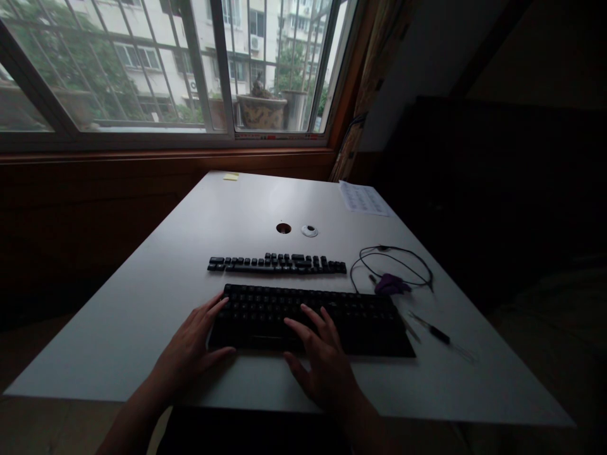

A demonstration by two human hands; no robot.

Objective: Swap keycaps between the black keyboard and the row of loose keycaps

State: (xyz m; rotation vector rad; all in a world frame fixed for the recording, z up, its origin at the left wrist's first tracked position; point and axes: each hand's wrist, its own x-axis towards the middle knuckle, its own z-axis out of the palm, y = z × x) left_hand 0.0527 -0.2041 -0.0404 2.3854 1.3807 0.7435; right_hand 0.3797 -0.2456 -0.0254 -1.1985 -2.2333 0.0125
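Note:
A black keyboard (379,328) lies flat near the front of the white table. My left hand (192,341) rests at its left end, fingers stretched along the upper left corner and the thumb by the front edge. Over the middle of the keys is my right hand (322,354), its fingers spread and fingertips on or just above the keys; contact cannot be made out. The hand hides part of the keyboard's lower half. Behind the keyboard, loose black keycaps (284,268) stand in rows.
On the right lie a coiled black cable (429,272), a purple cloth (391,284), a thin metal tool (410,328) and a black-handled wire puller (439,335). Farther back are a round hole (283,229), a white ring cover (310,231), printed paper (364,200) and yellow notes (231,177).

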